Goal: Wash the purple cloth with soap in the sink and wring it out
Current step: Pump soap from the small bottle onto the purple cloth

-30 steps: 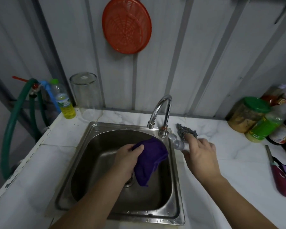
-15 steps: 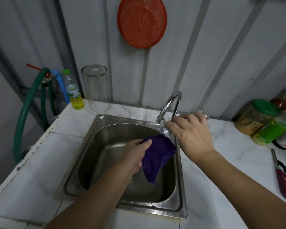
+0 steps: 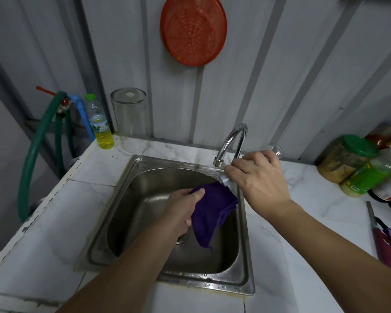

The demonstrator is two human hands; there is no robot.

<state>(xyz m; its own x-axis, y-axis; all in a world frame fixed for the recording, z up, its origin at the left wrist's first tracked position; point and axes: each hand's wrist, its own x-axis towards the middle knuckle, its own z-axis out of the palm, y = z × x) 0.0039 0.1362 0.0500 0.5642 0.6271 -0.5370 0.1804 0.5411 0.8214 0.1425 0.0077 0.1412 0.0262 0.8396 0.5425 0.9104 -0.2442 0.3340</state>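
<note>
My left hand grips the purple cloth and holds it bunched over the right half of the steel sink; one corner hangs down toward the drain. My right hand is closed around a small clear bottle, tipped so that its cap end points down at the top edge of the cloth. The chrome tap arches just behind the bottle. No water is seen running.
On the white counter, a yellow-liquid bottle and a clear upturned container stand at the back left beside green hoses. Jars and sauce bottles crowd the back right. A knife lies near the right edge. An orange strainer hangs on the wall.
My right hand picked up the small clear bottle from beside the tap, raised it and tipped it over the cloth. My left hand kept the cloth over the sink.
</note>
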